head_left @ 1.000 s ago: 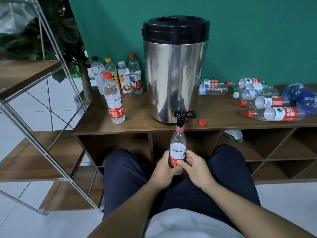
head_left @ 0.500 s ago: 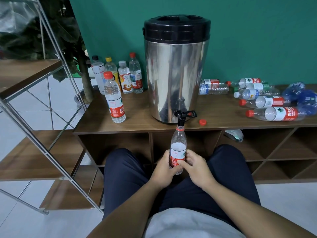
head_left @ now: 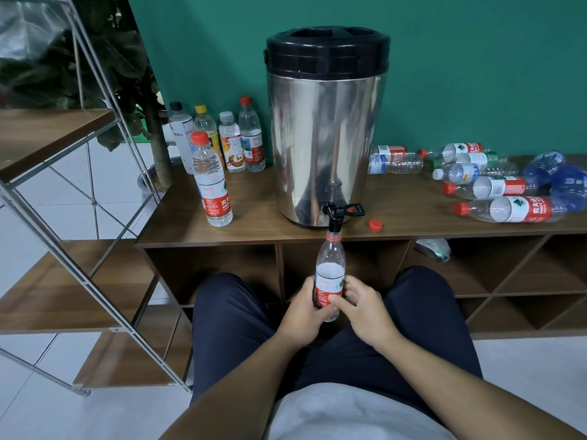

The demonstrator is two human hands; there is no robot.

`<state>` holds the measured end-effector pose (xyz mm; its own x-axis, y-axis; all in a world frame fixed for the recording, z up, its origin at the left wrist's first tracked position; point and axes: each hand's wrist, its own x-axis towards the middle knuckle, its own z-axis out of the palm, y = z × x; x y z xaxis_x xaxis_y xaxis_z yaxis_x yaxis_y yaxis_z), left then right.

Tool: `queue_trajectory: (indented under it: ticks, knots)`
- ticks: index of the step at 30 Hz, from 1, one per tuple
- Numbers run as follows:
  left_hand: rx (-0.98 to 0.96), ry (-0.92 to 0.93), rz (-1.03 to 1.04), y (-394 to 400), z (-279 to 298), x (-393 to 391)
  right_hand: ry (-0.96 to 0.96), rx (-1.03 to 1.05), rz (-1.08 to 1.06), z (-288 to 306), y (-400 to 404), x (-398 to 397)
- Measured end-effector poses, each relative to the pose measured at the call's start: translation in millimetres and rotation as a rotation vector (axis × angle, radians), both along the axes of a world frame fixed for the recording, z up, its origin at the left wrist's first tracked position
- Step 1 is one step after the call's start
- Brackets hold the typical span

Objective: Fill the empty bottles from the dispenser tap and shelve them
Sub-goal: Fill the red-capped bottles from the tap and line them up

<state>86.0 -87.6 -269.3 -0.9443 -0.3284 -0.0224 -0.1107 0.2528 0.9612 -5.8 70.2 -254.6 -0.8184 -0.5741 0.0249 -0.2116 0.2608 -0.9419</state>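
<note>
Bottle: an uncapped bottle [head_left: 329, 274] is held upright at 6 o'clock of the dispenser [head_left: 324, 128], mouth under the tap [head_left: 336, 214].
Grip: left hand [head_left: 305, 315] and right hand [head_left: 365, 308] are wrapped around its lower half.
Cap: a red cap [head_left: 375, 225] lies on the counter [head_left: 254, 230], at 3 o'clock of the tap.

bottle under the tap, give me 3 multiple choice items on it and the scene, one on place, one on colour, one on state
1. Where is the loose red cap?
A. on the cabinet top, right of the tap
B. on the floor
C. on the dispenser lid

2. What colour is the dispenser's lid?
A. white
B. black
C. red

3. How is the bottle under the tap held?
A. by the left hand alone
B. standing free
C. by both hands

Key: 1 A, it lies on the wood beside the tap. 2 B, the lid is black over a steel body. 3 C, the left hand and right hand both wrap it.
</note>
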Motion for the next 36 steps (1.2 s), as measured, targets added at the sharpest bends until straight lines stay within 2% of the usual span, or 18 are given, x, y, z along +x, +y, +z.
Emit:
queue_trajectory:
  ticks: [36]
  knots:
    - [-0.029,-0.017,0.003,0.2,-1.7,-0.7,-0.011,-0.009,0.005,2.1,0.9,1.4]
